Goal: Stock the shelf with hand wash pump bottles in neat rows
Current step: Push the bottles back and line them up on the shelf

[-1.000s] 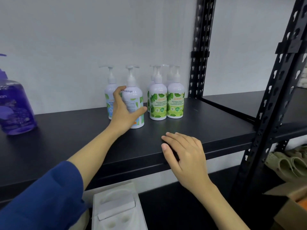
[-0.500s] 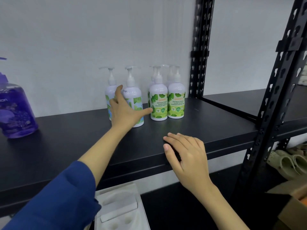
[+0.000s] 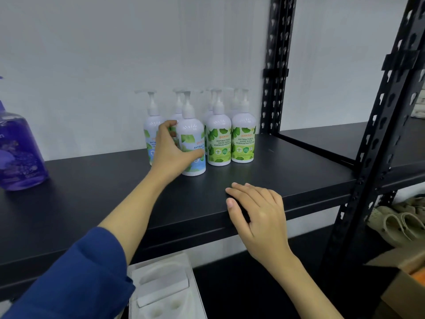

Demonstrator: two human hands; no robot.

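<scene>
Nearest the camera, the right hand is laid flat on the front edge of the shelf, fingers straight and relaxed, thumb hooked over the lip; nothing is held by it, and it appears to serve as a brace. Below the shelf edge, a white moulded tray is seen on a lower level. Further in, the left hand is extended over the shelf and closed around the blue-label bottle: the thumb is pressed across the front of the label and the fingers are curled round the left side and back. This bottle is stood upright on the shelf, slightly forward of the two green-label bottles to its right, and close beside the nearer one; whether contact is made cannot be told. Behind it, a rear row of bottles is set near the wall, partly hidden by the hand and the front bottles. A purple bottle is stood well apart at the far left. The step in hand is judged to be the placing and aligning of the blue-label bottle into the front row. For the next move, the bottle should be slid back until its face is level with the green-label pair, the label turned to the front, and the grip then released without the neighbours being tipped.
</scene>
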